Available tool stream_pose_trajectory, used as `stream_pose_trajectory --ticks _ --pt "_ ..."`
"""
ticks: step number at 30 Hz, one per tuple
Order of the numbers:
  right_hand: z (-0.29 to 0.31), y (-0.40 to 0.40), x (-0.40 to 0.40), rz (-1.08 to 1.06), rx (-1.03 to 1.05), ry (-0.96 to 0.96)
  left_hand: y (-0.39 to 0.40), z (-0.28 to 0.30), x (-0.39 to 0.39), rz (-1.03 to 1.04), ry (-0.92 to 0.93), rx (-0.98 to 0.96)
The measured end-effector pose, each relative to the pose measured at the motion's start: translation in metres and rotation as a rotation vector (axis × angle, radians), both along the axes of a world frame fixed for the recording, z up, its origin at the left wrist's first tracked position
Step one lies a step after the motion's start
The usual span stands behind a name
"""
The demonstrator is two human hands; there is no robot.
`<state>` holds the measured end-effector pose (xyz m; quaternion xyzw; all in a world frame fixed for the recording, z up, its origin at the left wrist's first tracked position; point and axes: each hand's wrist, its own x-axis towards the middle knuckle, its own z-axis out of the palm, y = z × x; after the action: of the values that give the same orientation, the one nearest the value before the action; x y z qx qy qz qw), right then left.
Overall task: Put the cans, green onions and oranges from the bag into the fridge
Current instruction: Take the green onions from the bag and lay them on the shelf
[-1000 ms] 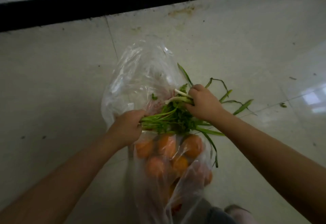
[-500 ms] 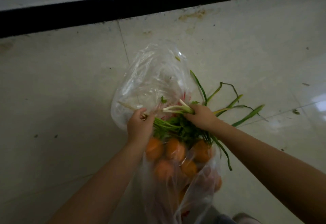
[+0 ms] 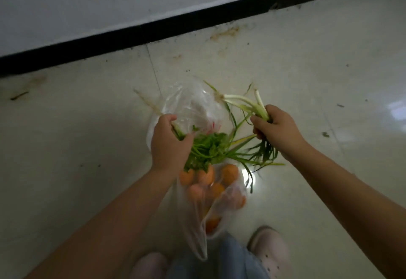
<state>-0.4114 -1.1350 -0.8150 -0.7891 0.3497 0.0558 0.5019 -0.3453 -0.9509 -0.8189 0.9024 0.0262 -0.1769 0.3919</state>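
A clear plastic bag lies on the floor with several oranges inside its lower part. My right hand grips a bunch of green onions by the pale stalks, lifted to the right of the bag, green leaves trailing down. My left hand grips a second bunch of leafy greens at the bag's mouth; one pale stalk sticks out up-left of the fist. No cans are visible.
A pale tiled floor surrounds the bag. A black baseboard runs under a white wall at the top. My two shoes and trouser leg stand just below the bag.
My right hand has pulled the green onions up and to the right, out of the bag. My left hand has taken hold of the leafy bunch and lifted slightly. The view has tilted back.
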Motion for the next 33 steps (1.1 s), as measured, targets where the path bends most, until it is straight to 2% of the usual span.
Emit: stream_pose_trajectory --ticks 5,11,14,18,24,29,33 --pt "0.128 0.001 -0.032 -0.092 0.049 0.013 -0.029 0.135 -0.025 -0.153 0.087 -0.088" --pt "0.312 -0.039 -0.096 -0.289 0.081 -0.004 -0.087 0.32 -0.048 -0.338 0.112 -0.269" --pt "0.405 -0.065 -0.143 -0.395 0.066 -0.077 -0.123 0.414 -0.063 -0.526 0.125 -0.354" --pt "0.523 -0.094 -0.215 -0.528 -0.018 -0.203 -0.182 0.534 -0.112 -0.856 0.155 -0.371" --pt "0.658 -0.122 -0.362 -0.768 -0.242 -0.365 -0.268 0.657 -0.257 -1.134 0.151 -0.431" --pt "0.74 -0.134 -0.512 -0.959 -0.484 -0.334 -0.314 0.727 -0.409 -1.409 0.058 -0.474" --pt "0.79 -0.145 -0.641 -1.093 -0.661 -0.33 -0.353 0.767 -0.531 -1.534 0.048 -0.531"
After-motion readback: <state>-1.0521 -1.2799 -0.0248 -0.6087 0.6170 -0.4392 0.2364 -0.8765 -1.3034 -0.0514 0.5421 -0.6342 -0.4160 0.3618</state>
